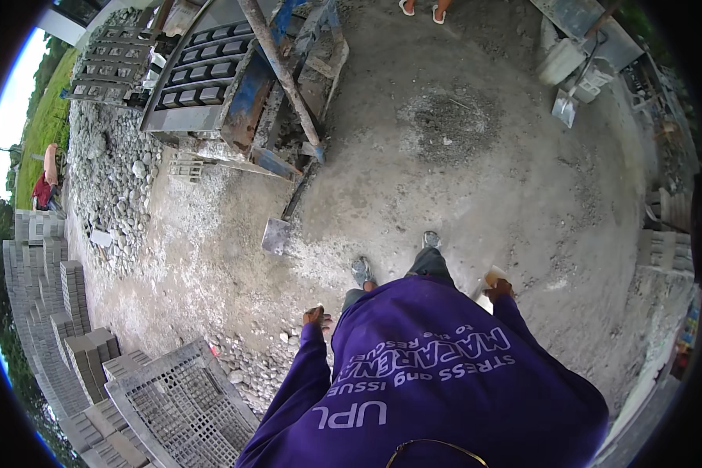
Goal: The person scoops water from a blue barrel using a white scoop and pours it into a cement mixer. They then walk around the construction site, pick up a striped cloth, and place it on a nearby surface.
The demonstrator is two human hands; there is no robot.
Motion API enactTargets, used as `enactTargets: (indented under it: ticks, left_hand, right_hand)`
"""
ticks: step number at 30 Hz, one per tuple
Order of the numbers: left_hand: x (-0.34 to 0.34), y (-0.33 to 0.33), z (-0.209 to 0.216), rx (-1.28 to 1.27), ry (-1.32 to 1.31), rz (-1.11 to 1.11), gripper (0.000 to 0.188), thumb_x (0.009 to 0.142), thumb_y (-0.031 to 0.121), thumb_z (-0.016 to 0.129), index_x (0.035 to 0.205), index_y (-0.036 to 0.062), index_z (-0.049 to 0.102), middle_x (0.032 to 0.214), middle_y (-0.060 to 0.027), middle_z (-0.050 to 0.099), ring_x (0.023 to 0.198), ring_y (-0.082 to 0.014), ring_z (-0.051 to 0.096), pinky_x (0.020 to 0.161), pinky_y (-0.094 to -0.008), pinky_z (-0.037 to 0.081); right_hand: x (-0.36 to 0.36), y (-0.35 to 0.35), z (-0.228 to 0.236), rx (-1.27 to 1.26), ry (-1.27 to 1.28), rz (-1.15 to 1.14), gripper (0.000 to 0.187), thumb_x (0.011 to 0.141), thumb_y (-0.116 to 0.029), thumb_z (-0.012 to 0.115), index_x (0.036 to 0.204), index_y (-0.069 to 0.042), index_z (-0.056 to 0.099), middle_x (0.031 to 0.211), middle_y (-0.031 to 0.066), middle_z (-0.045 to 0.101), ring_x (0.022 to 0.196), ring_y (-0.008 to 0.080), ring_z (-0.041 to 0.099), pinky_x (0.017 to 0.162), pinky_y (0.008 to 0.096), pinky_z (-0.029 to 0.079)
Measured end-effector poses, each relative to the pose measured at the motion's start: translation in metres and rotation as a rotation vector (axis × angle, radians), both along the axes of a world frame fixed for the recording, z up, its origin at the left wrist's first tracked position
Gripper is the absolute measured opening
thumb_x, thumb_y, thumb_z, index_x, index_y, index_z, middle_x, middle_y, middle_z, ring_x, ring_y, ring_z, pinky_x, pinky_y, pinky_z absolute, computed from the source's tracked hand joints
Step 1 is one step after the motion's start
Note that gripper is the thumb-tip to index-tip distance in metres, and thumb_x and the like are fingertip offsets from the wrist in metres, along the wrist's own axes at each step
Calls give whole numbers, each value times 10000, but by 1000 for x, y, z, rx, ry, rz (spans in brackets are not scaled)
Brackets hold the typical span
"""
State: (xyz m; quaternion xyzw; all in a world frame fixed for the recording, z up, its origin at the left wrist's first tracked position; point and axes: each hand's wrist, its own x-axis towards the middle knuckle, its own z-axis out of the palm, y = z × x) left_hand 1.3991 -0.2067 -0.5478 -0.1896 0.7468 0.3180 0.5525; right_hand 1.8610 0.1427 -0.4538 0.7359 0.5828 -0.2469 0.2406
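At my right side, my right hand (501,291) is closed round a small tan and whitish object (493,275). Its kind is not clear, as the fingers and sleeve cover part of it. My left hand (315,316) hangs low beside my body, fingers loosely bent and partly apart, with nothing visible in it. Ahead and to the left, a shovel (276,236) lies with its flat blade on the dusty concrete ground, touched by neither hand. My shoes stand on that ground between the two hands.
A block-moulding machine (234,101) with a slanted pole stands ahead left, beside gravel (121,168). Stacked concrete blocks (74,296) and a grid panel (183,402) are at left. Another shovel (565,108) leans far right. A person's feet (423,9) show ahead; another person (47,175) is far left.
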Motion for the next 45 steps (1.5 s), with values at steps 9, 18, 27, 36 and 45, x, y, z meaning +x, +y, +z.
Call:
enactTargets:
  ticks: [9,18,27,36,45]
  left_hand:
    - [17,201,2,130,177,-233,251,925,350,478,981,113,537,782,-102,634,570,-203,596,440,-326,421]
    - [206,508,41,430,370,-861,319,893,348,493,1044,89,600,822,-74,663,673,-162,637,491,-306,497]
    - [271,622,-14,-7,180,-1105,300,861,360,524,890,76,615,756,-82,670,606,-219,663,508,-364,541]
    - [383,822,-33,23,33,-1073,364,893,341,514,1052,20,578,872,-173,678,663,-294,667,509,-424,526]
    - [615,1204,11,500,231,-1402,317,879,324,499,1062,76,574,821,-105,689,625,-211,672,451,-321,485]
  right_hand:
    - [172,15,-31,86,199,-359,356,615,-274,819,770,-60,580,887,126,671,858,264,630,794,378,489]
    - [289,55,-62,211,269,-499,312,592,-201,830,756,-27,630,814,151,682,742,240,630,698,386,504]
    - [369,164,-65,347,306,-652,375,574,-228,855,676,-12,566,695,118,632,662,223,577,668,393,490]
    - [427,270,9,223,69,-1016,344,609,-267,832,738,-51,598,812,126,682,782,262,652,713,380,510]
    - [437,335,16,173,119,-1351,367,599,-285,843,729,-82,566,849,106,665,820,259,629,770,377,482]
